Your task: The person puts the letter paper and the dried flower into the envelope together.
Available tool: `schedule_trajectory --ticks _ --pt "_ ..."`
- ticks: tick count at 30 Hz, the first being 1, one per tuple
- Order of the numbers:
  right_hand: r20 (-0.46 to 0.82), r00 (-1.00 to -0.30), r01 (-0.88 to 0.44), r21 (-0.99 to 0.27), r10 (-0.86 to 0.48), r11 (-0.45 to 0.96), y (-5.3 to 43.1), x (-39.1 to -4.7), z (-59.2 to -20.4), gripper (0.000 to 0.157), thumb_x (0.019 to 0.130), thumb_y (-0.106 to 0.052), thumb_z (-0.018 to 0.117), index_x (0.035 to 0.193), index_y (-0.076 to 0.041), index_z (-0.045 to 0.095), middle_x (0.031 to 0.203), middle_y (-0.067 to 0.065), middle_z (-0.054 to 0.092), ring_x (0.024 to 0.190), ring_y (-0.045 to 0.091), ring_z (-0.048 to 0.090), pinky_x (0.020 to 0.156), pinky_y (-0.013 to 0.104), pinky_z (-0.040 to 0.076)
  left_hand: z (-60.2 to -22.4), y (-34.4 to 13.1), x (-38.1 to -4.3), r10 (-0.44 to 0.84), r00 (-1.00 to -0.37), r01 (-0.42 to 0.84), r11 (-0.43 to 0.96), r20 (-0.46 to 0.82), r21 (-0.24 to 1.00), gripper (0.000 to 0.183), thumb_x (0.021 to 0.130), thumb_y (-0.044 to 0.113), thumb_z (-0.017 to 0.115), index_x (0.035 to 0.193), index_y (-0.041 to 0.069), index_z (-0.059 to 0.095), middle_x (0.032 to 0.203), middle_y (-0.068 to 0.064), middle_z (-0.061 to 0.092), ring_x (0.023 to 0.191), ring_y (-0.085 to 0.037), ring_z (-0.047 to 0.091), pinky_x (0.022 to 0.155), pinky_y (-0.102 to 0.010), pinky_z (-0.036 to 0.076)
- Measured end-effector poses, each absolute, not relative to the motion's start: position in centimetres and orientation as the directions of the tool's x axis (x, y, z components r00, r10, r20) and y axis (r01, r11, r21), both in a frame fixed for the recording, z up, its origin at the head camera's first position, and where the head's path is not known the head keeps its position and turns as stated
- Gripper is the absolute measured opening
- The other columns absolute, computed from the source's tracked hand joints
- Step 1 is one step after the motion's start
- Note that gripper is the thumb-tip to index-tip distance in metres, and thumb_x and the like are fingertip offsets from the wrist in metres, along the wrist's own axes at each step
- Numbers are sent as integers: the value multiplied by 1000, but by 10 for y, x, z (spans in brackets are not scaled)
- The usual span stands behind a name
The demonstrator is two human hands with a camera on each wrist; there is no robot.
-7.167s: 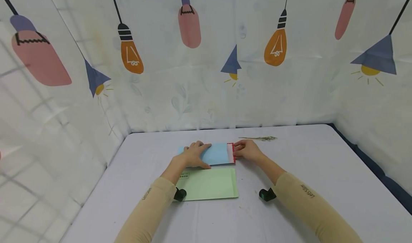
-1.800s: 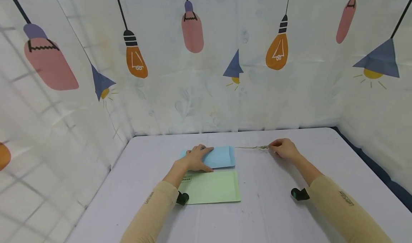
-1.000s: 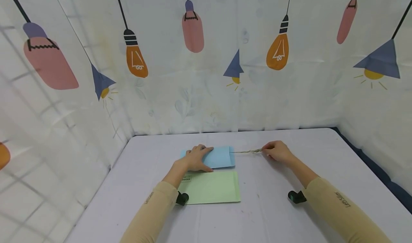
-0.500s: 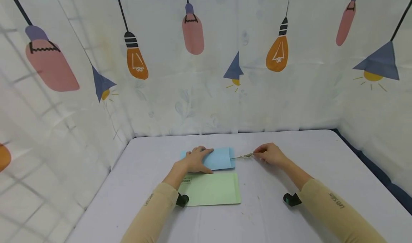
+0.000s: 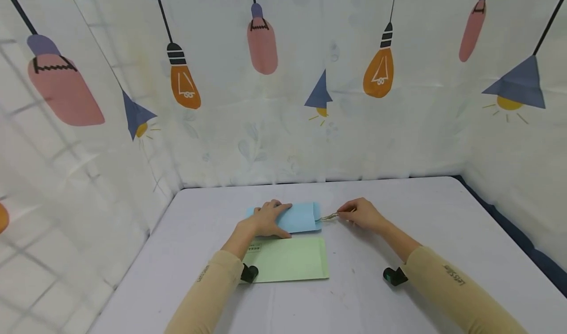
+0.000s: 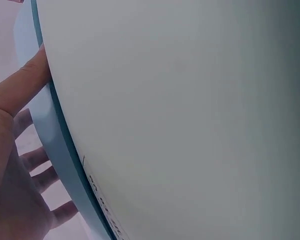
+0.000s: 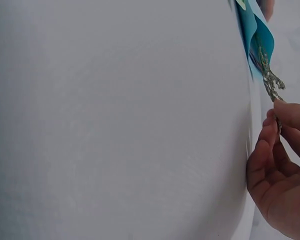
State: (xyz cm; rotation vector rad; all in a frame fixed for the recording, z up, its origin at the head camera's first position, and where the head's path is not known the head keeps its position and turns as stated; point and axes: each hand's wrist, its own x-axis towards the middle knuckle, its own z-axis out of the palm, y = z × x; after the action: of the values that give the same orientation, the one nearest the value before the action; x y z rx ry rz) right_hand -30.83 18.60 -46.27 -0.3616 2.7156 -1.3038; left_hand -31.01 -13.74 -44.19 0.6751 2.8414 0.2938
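A light blue envelope (image 5: 299,218) lies in the middle of the table, its right end gaping in the right wrist view. My left hand (image 5: 267,220) rests across its left part with thumb and fingers spread. My right hand (image 5: 363,213) pinches a dried sprig (image 7: 271,82) by its tip between thumb and fingers. The sprig's stem reaches into the mouth of the blue envelope, so that end is hidden. Just in front, a pale green envelope (image 5: 290,260) lies flat, its left part covered by my left forearm.
The white table (image 5: 398,304) carries both envelopes. Behind it hangs a pale curtain (image 5: 283,142) printed with lamps. A dark blue edge (image 5: 522,230) runs along the table's right side. Black wrist cameras (image 5: 394,276) stick out inward from both sleeves.
Earlier a red-edged card showed at the blue envelope's mouth; it is out of sight now. My right hand took the sprig and moved left, sliding its stem into the envelope. My left hand stayed.
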Motion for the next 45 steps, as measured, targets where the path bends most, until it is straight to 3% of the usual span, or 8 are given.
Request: schedule_trajectory --ticks 12,20,35,45 --pt "5 -953 -189 -794 -303 579 179 -306 -464 14 92 -15 65 102 -13 75 83 2 66 66 17 55 56 30 46 -443 -140 -313 474 -867 437 871 -152 226 98 73 65 72 153 29 28 147 -7 31 133 -29 30 98 -53 27" --pt "47 -941 -229 -818 -336 527 174 -304 -463 8 89 -13 69 96 -11 73 86 0 66 70 20 57 58 32 49 -441 -141 -313 472 -868 434 872 -154 228 97 73 64 73 152 29 29 146 -7 31 133 -29 30 99 -54 26" --pt "53 -959 -202 -819 -279 537 158 -304 -464 5 86 -16 73 87 -12 71 75 3 63 62 19 55 54 31 47 -444 -143 -313 484 -865 450 865 -133 223 97 72 65 72 152 30 29 147 -7 32 133 -28 31 98 -54 27" --pt "27 -969 -158 -830 -244 535 153 -298 -465 7 88 -18 71 91 -13 74 82 1 66 63 16 54 56 30 46 -444 -141 -312 503 -855 467 852 -125 236 97 72 64 73 151 28 31 144 -7 34 131 -28 33 97 -53 28"
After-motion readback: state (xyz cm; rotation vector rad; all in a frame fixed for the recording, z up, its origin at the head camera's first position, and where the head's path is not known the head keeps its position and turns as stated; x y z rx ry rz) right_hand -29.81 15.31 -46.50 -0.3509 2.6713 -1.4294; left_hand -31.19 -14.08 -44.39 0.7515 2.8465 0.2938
